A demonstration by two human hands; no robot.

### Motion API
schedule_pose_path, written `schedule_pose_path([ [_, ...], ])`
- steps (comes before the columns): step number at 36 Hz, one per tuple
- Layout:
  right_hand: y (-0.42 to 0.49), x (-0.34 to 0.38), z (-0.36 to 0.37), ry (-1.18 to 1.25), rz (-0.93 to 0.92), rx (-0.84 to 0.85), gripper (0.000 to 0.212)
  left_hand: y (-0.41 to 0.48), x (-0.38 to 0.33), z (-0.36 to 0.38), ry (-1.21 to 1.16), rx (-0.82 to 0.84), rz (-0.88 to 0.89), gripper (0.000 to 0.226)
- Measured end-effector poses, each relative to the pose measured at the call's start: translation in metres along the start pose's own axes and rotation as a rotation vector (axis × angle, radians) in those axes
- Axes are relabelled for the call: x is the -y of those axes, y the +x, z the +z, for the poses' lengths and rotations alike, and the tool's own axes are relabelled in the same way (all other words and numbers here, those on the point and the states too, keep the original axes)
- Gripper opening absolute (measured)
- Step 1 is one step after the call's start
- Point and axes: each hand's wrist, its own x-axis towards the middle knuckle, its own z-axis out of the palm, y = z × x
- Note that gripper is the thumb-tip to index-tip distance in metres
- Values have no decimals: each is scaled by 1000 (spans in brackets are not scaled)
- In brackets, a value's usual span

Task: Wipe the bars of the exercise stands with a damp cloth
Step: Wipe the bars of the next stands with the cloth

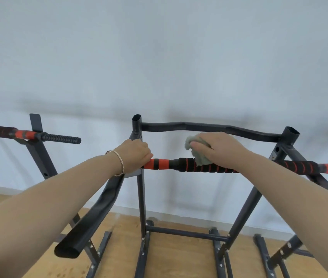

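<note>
Your bar (160, 163) is a round tube w/ ribbed black foam and red/black spiral wrap, on a dark matte steel stand (142, 197). The crumpled, fuzzy grey-green cloth (199, 155) sits atop the foam, bunched under your right hand (224, 149), whose fingers (199, 145) clutch it. Your left hand (137, 155) curls round the bar's red end by the upright; both forearms reach fwd, palms down.

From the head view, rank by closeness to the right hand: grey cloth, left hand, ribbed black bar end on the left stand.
1. grey cloth, under the right hand.
2. left hand, gripping the padded bar at its left end.
3. ribbed black bar end, far left.
</note>
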Motion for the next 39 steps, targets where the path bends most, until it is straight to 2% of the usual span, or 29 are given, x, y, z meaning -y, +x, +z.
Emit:
schedule_pose_path([
  [2,-4,13,13,31,51,198,57,12,-9,-17,-89,73,-16,9],
  [3,-4,15,22,-8,51,234,61,19,-14,-23,-177,120,-32,9],
  [5,0,7,38,-119,-2,192,52,33,-24,-31,-339,214,-78,7],
  [7,3,-5,50,-273,-72,134,41,40,-31,-35,-613,340,-214,39],
  [9,2,-14,62,-443,-130,85,51,43,-39,-38,-897,448,-346,64],
  [11,2,-17,71,-529,-143,-12,66,47,-42,-37,-966,467,-426,71],
  [13,4,-17,76,-544,-118,-81,74,45,-45,-37,-896,432,-400,66],
  [15,7,-16,77,-575,-134,-110,71,43,-43,-34,-657,380,-279,35],
  [16,8,-16,78,-591,-149,-133,69,41,-44,-31,-539,348,-210,46],
  [17,9,-17,80,-604,-167,-164,63,41,-46,-28,-437,315,-148,65],
  [18,10,-20,82,-609,-192,-203,53,40,-46,-26,-406,282,-141,74],
  [21,13,-22,88,-635,-193,-298,22,36,-48,-28,-315,190,-126,69],
  [24,17,-14,84,-662,-86,-146,7,30,-50,-31,-237,149,-127,59],
  [29,41,-6,55,-270,389,35,20,28,-55,-28,-121,43,-156,42],
  [31,42,-20,44,-203,448,34,26,27,-54,-23,-122,14,-162,31],
  [35,17,-47,22,-373,270,-50,39,27,-50,-25,-136,40,-127,20],
  [37,1,-46,15,-178,114,-138,29,35,-47,-33,-175,107,-154,18],
  [39,-7,-35,14,-1,0,-127,25,48,-45,-40,-261,144,-212,18],
])
